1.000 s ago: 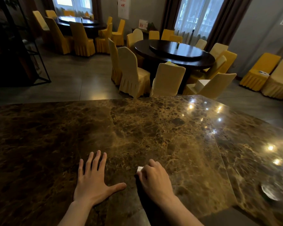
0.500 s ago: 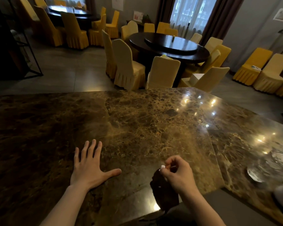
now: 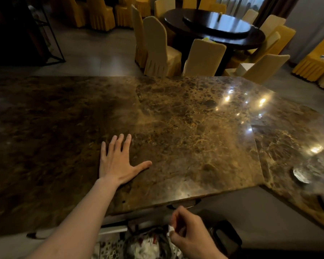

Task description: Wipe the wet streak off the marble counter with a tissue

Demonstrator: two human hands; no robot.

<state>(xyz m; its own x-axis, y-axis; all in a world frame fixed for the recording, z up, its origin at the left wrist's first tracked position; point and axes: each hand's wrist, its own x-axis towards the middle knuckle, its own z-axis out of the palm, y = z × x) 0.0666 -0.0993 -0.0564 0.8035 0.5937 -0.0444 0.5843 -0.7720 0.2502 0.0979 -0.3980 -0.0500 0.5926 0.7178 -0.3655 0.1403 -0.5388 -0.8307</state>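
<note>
The brown marble counter [image 3: 185, 128] fills the middle of the head view; I can make out no wet streak on it. My left hand [image 3: 118, 163] lies flat on the marble, fingers spread. My right hand [image 3: 189, 232] is off the counter, below its near edge, pinched shut on a small crumpled white tissue [image 3: 171, 229]. The tissue hangs just above a bin [image 3: 148, 243] holding white crumpled waste.
A glass dish [image 3: 314, 169] sits on the counter at the right edge. Beyond the counter stand a dark round table [image 3: 213, 28] and several yellow-covered chairs [image 3: 157, 47]. A dark metal rack [image 3: 45, 34] is at the far left.
My right hand lifted the tissue off the marble, drew back over the near edge and now holds it above the bin. My left hand stayed flat. The view tilted down.
</note>
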